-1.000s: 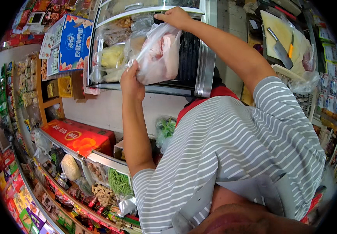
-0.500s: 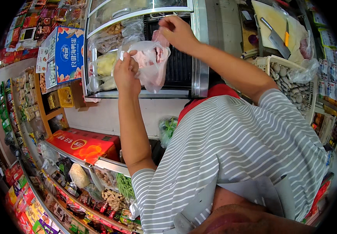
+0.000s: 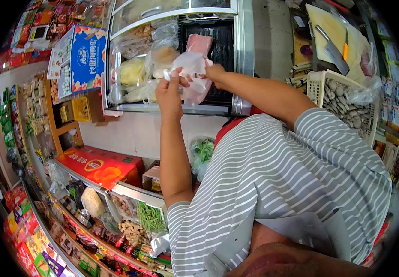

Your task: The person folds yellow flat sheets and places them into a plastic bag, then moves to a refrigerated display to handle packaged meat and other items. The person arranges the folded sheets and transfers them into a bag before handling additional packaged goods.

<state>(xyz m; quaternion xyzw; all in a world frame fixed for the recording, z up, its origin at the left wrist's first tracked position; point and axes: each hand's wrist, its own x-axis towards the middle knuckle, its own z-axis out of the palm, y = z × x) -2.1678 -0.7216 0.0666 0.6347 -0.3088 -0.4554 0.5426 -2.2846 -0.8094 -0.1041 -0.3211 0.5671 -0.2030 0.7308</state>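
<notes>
**Closing a clear bag over an open chest freezer**

The left hand [image 3: 169, 92] and right hand [image 3: 214, 73] are both pinching the neck of a clear plastic bag [image 3: 192, 76] of pale pink meat, held above the chest freezer [image 3: 241, 60]. Judgement: the fingers should be keeping both grips high on the neck, leaving the contents hanging free below while the plastic is being gathered.

My view, head camera: short-sleeved T-shirt [image 3: 296, 184], grey with thin white horizontal stripes, fills lower right of frame. Sleeve hem ends near elbow at lower centre. Forearms bare. Left hand [image 3: 169, 94] and right hand [image 3: 215, 74] bare, ungloved, upper centre.
</notes>
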